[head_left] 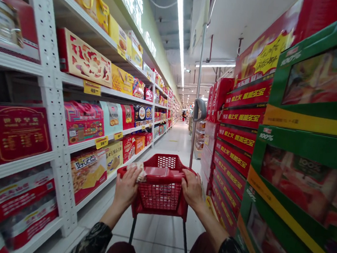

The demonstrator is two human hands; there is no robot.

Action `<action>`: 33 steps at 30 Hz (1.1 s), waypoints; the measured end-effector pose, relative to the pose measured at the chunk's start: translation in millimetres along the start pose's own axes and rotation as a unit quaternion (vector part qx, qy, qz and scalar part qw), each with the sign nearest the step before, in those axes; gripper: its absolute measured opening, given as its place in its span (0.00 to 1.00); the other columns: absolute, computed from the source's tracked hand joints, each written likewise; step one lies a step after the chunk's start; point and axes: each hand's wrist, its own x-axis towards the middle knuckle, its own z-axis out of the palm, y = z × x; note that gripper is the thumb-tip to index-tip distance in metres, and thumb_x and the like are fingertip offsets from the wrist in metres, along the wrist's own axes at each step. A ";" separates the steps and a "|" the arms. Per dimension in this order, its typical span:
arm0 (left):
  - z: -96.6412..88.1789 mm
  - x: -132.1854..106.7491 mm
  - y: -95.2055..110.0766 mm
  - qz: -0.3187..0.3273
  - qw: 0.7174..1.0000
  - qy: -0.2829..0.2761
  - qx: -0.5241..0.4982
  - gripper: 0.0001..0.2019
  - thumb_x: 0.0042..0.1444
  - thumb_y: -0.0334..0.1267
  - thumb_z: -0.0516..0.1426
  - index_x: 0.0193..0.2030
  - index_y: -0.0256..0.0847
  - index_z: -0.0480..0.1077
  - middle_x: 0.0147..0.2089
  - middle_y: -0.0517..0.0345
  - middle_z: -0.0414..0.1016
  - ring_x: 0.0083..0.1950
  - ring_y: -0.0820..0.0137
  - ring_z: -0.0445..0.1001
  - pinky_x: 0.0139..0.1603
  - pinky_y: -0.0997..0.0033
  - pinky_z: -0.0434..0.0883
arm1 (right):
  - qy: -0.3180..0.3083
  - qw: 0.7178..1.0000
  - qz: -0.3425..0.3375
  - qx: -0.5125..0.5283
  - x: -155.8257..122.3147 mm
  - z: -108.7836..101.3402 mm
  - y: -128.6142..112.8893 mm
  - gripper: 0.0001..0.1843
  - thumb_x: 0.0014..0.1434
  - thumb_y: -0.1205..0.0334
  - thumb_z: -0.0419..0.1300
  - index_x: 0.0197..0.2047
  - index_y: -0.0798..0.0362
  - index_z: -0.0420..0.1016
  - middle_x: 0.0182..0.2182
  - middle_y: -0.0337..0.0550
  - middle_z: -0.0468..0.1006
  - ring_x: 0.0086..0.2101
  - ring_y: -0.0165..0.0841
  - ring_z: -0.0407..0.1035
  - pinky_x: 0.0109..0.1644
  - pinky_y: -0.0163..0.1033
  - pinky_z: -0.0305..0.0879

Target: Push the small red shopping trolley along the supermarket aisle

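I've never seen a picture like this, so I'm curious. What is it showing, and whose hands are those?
There is no machine here, just a person. This one picture comes from a camera worn on their head, so you see what they see, looking forward and down. Their left hand and right hand hold the handle of a red shopping cart. Under the left hand is something pale and crumpled, but I can't tell what it is. They are in a long shop aisle, with white shelves of colourful boxes on the left and stacks of red and green boxes on the right.
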 end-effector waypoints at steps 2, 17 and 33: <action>-0.9 1.8 -18.8 -0.032 0.999 0.010 0.011 0.20 0.58 0.36 0.44 0.57 0.46 0.63 0.62 0.50 0.62 0.63 0.61 0.59 0.61 0.44 0.51 | 0.018 1.000 -0.008 0.000 -0.9 3.2 0.2 0.20 0.59 0.65 0.46 0.53 0.55 0.67 0.51 0.49 0.72 0.52 0.37 0.63 0.60 0.53 0.47; 5.2 13.0 87.2 0.121 0.991 -0.027 -0.042 0.21 0.56 0.33 0.48 0.57 0.46 0.63 0.62 0.52 0.63 0.64 0.61 0.57 0.62 0.44 0.51 | 0.057 0.998 -0.032 -0.001 -1.6 6.7 1.9 0.19 0.60 0.65 0.45 0.53 0.55 0.67 0.49 0.49 0.73 0.50 0.37 0.64 0.59 0.51 0.48; -2.8 12.4 85.2 0.115 0.993 -0.032 -0.011 0.22 0.56 0.33 0.48 0.58 0.47 0.61 0.62 0.51 0.61 0.63 0.59 0.58 0.61 0.39 0.49 | 0.107 0.993 -0.041 0.018 -2.7 13.3 7.1 0.24 0.60 0.65 0.44 0.59 0.57 0.57 0.52 0.52 0.70 0.51 0.38 0.64 0.58 0.53 0.51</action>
